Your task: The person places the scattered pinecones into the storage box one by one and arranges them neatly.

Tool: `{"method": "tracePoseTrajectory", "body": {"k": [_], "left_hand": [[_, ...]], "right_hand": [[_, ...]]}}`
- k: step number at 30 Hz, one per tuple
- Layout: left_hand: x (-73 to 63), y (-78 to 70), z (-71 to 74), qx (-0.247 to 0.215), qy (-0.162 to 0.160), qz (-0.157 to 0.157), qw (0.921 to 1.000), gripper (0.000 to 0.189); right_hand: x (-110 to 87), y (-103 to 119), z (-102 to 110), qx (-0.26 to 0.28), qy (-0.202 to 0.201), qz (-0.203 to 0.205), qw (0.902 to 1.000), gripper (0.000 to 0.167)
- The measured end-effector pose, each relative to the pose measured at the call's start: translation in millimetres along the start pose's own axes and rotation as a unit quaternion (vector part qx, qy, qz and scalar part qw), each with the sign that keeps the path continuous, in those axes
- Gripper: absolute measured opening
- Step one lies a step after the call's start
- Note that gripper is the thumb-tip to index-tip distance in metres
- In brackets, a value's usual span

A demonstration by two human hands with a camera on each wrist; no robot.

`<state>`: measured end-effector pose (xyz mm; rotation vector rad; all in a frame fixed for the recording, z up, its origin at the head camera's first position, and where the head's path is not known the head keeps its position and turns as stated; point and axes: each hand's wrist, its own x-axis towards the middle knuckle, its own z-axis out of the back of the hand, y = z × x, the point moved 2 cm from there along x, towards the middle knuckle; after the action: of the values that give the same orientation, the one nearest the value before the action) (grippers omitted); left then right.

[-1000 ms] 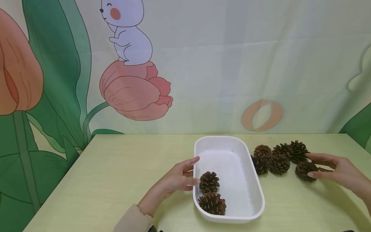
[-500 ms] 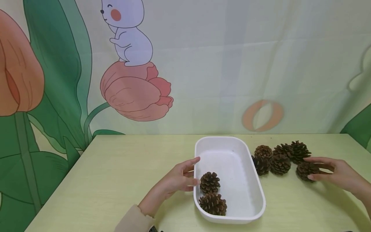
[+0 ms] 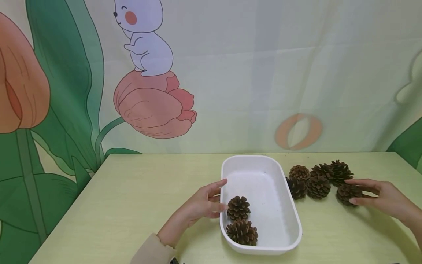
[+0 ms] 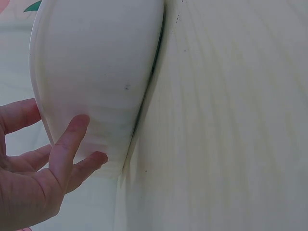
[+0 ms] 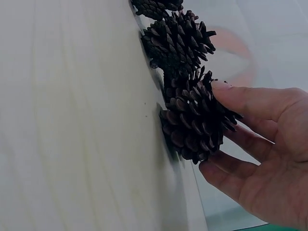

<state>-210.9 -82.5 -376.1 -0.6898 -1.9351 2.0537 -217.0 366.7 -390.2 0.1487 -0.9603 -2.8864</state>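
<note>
My left hand grips the left wall of a white tray, with the thumb at the rim. In the left wrist view, fingers of that hand lie against the tray's outer wall. Two brown pine cones, an upper one and a lower one, sit inside along the tray's left side. To the right of the tray, my right hand holds another pine cone between thumb and fingers. That pine cone appears to rest on the table in the right wrist view.
Several more pine cones lie clustered between the tray and my right hand, the nearest one close by the tray's right wall. The pale yellow table ends at a printed cloth backdrop.
My right hand's fingers have come slightly lower and closer round the pine cone. The left hand and the tray have hardly moved.
</note>
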Motion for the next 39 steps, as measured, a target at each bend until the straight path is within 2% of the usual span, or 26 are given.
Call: {"method": "tracePoseTrajectory", "body": {"k": [14, 19, 29, 39], "left_hand": [[-0.8, 0.3, -0.3, -0.001, 0.003, -0.002, 1.0, 0.072], [-0.2, 1.0, -0.5, 0.002, 0.0, 0.001, 1.0, 0.072], [0.0, 0.7, -1.3, 0.002, -0.005, 0.004, 1.0, 0.072], [-0.4, 0.7, -0.5, 0.0, -0.002, 0.001, 1.0, 0.072]], "right_hand": [[-2.5, 4.5, 3.8, -0.023, -0.008, 0.009, 0.9997, 0.071], [-3.7, 7.2, 6.7, -0.011, -0.013, 0.016, 0.9997, 0.068], [-11.4, 31.1, 12.0, 0.017, -0.006, 0.015, 0.9997, 0.066], [-18.8, 61.7, 8.9, 0.008, -0.051, 0.09, 0.9946, 0.055]]}}
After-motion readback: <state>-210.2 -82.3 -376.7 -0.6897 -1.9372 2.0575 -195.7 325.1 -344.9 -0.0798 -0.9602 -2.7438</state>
